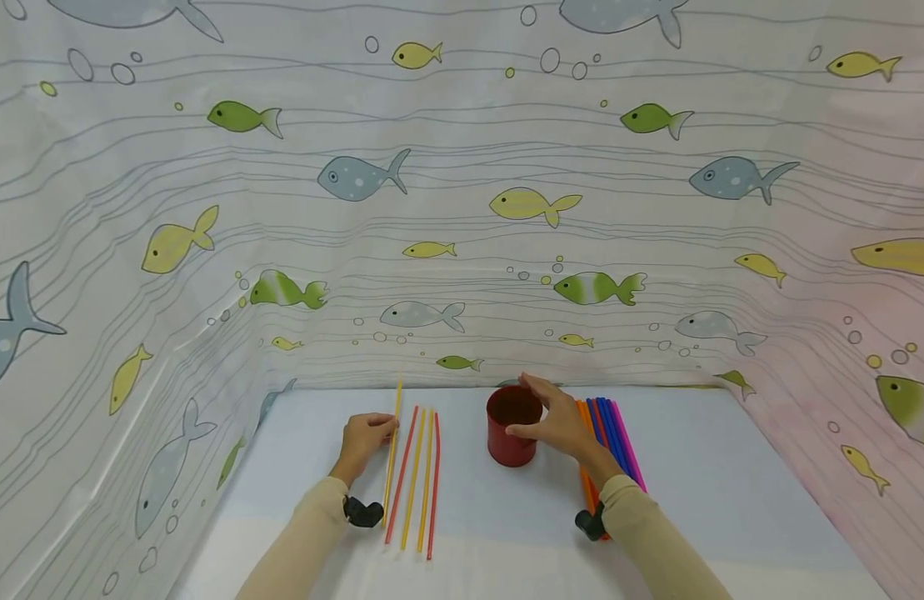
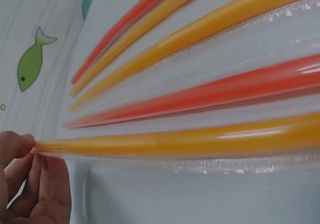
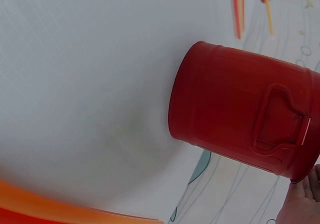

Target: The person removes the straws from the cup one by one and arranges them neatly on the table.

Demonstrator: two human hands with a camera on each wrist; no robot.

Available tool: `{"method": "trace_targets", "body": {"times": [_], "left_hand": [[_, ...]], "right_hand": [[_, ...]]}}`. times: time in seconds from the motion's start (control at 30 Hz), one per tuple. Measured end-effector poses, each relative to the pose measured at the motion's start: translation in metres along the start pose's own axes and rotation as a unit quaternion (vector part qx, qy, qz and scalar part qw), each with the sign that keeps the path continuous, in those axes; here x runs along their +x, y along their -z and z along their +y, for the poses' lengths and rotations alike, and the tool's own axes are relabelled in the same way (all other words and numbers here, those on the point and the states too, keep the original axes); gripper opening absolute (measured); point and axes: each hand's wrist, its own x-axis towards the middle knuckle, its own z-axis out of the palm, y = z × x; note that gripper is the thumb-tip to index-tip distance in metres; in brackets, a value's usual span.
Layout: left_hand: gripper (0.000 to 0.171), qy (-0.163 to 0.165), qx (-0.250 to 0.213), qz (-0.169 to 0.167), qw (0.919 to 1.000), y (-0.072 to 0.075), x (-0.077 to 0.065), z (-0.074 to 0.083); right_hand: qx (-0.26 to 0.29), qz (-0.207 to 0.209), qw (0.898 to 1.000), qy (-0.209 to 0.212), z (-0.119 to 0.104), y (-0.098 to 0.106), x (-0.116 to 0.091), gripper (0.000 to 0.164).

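At the left, my left hand (image 1: 367, 437) pinches a yellow straw (image 1: 389, 479) near its far end, between thumb and fingertips. In the left wrist view the yellow straw (image 2: 200, 140) has a clear film wrapper along its edge. Beside it lie more straws, red (image 1: 402, 475) and yellow (image 1: 426, 479), roughly side by side. My right hand (image 1: 562, 425) holds a red cylindrical canister (image 1: 511, 446) near its open top, thumb on the near side and fingers behind. The right wrist view shows a small handle (image 3: 280, 119) on the canister's side.
Several thick sticks in blue (image 1: 615, 437), orange (image 1: 586, 475), red and pink (image 1: 630, 446) lie in a row partly under my right forearm. A white table (image 1: 701, 467) carries everything. Fish-patterned sheeting (image 1: 432, 275) rises behind the table and on both sides.
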Motion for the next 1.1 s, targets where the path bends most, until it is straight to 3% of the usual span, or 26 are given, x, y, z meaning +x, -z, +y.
{"method": "trace_targets", "body": {"times": [0.57,0.83,1.1], "left_hand": [[0.019,0.007,0.026,-0.027,0.9993,-0.003,0.0,-0.016],[0.017,-0.026,0.074,-0.033,0.9964,-0.004,-0.001,-0.013],[0.015,-0.052,0.093,-0.036,0.9936,-0.008,0.003,-0.018]], "right_hand": [[-0.004,0.001,1.0,0.003,0.0,0.001,0.001,0.096],[-0.006,-0.004,1.0,0.014,0.0,0.002,0.001,0.095],[-0.002,0.003,1.0,0.014,0.001,0.001,0.002,0.094]]}}
